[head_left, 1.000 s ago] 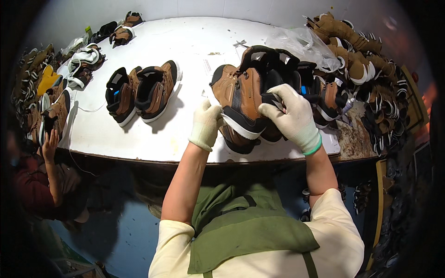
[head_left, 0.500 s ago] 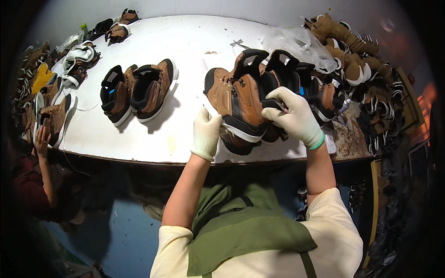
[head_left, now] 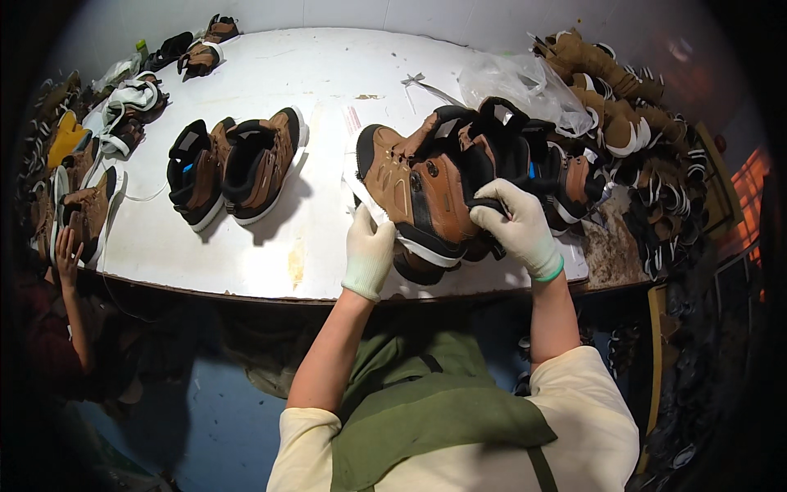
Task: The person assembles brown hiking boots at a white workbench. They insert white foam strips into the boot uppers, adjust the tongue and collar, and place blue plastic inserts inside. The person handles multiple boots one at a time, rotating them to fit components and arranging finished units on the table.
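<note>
A brown leather shoe [head_left: 393, 187] with a black toe cap, black collar and white sole is tipped on its side between my gloved hands. My left hand [head_left: 369, 252] pinches its white sole edge near the toe, the fingertips partly hidden beneath. At the other end, my right hand [head_left: 523, 228] grips the black padded heel collar between thumb and fingers. Right behind it stand more brown and black shoes [head_left: 571, 176], one with blue inside. Part of another shoe [head_left: 420, 269] shows under the held one. To the left, a pair of similar shoes [head_left: 252, 176] stands upright.
The white table [head_left: 328, 82] has a curved front edge. A clear plastic bag [head_left: 525, 86] lies at the back right beside heaped brown shoes [head_left: 627, 123]. More shoes [head_left: 86, 197] line the left side, where a co-worker's hand [head_left: 67, 250] touches one. A single shoe [head_left: 199, 59] lies far left.
The held shoe has come down slightly, its toe swinging a little left and its opening tilting. Both hands keep their grip, and the whole view has shifted slightly.
</note>
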Demonstrator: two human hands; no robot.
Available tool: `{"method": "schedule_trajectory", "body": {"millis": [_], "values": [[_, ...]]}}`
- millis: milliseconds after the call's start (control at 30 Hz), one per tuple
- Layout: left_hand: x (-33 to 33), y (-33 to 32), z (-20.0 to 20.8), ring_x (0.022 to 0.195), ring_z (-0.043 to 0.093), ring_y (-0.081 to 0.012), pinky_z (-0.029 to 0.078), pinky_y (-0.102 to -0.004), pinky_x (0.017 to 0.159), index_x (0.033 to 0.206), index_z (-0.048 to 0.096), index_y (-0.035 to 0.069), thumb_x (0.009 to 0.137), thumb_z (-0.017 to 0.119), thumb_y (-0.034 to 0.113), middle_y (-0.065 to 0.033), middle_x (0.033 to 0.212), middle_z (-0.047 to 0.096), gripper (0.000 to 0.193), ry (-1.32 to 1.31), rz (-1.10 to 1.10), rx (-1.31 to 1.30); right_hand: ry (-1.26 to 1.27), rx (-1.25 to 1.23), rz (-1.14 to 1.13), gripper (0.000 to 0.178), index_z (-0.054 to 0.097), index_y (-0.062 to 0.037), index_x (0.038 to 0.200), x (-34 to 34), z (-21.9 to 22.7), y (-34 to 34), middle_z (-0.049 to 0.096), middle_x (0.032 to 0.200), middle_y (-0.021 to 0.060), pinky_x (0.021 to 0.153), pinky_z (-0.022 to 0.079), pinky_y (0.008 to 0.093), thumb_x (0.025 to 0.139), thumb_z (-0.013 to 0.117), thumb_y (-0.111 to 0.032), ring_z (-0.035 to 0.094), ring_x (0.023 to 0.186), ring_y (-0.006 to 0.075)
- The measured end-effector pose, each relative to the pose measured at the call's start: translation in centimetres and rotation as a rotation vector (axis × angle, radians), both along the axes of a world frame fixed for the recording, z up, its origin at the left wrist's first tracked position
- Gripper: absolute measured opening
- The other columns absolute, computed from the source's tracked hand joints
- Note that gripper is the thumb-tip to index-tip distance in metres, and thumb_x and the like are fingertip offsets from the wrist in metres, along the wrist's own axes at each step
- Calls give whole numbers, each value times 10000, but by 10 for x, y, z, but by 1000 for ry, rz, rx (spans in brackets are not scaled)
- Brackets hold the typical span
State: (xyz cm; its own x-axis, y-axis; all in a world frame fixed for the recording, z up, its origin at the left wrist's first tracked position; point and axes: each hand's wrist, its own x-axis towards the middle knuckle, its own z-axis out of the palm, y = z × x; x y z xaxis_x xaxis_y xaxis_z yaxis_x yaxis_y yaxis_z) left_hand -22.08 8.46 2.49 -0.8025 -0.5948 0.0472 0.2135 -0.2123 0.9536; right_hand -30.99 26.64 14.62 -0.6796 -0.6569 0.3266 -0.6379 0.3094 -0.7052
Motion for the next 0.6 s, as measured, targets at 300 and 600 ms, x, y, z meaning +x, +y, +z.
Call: {"method": "schedule_trajectory", "body": {"millis": [300,600], "values": [[9,0,24,622,404,-46,336,-194,544,992,563,51,906,564,165,32,781,487,143,35,-148,324,43,3,89,155,635,-12,895,-2,5,2,574,741,43,591,420,237,799,727,-90,493,639,84],[-13,-2,13,586,374,-38,314,-203,518,918,564,98,960,529,245,57,749,460,156,43,-108,321,-47,8,66,90,609,9,894,5,2,-10,567,780,-21,657,431,211,817,647,-17,492,719,44]]}}
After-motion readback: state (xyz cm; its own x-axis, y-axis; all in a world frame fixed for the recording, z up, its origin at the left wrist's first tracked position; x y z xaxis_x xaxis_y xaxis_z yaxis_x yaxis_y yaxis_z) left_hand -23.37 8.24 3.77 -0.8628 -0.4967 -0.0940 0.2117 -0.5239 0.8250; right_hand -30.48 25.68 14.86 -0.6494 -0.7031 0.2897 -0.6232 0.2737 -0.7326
